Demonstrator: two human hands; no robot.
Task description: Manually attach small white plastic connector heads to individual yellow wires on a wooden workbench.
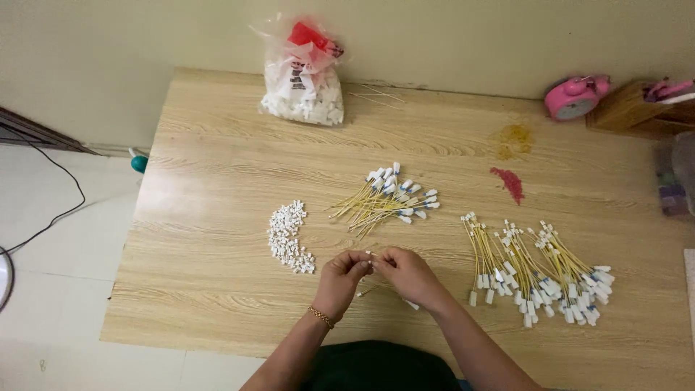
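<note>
My left hand [342, 279] and my right hand [407, 274] meet near the front edge of a wooden table [217, 181], fingertips pinched together on a small white connector with a thin yellow wire [371, 289] that trails below them. A loose heap of tiny white plastic caps [288, 237] lies just left of my left hand. A fan of yellow wires with white ends [386, 200] rests beyond my hands. A larger pile of the same wires [539, 271] lies to the right of my right hand.
A clear plastic bag of white parts with a red label [304, 76] stands at the back of the table. A pink alarm clock [575, 96] and a wooden box [637, 108] sit back right. Red [509, 182] and yellow [512, 137] stains mark the wood. A black cable [51, 203] runs on the floor, left.
</note>
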